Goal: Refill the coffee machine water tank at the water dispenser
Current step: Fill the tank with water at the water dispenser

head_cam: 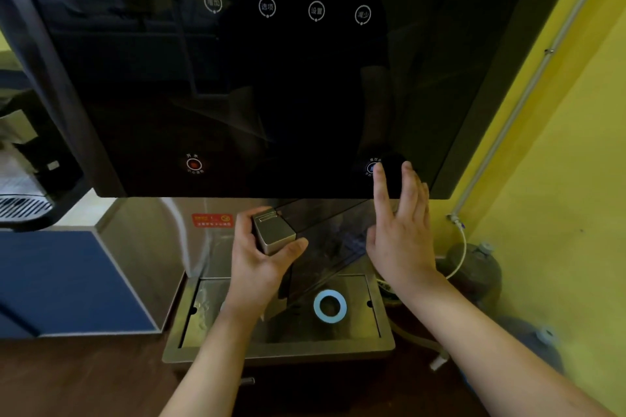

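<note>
Your left hand (262, 261) grips the silver end of the water tank (325, 240), which sits at centre frame, tilted over the drip tray (277, 347) under the dispenser panel (237, 95). Your right hand (401, 234) is spread wide, holding nothing, its forefinger at the blue button (371, 167) at the panel's lower right. Tank placement looks done; filling seems only starting, carrying it back remains.

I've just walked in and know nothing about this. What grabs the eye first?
A big glossy black dispenser panel fills the top, with blue lights glowing near its upper edge. Below it, the left hand grips a smoky water tank over the metal drip tray, while the right hand reaches a finger to a lit button.
</note>
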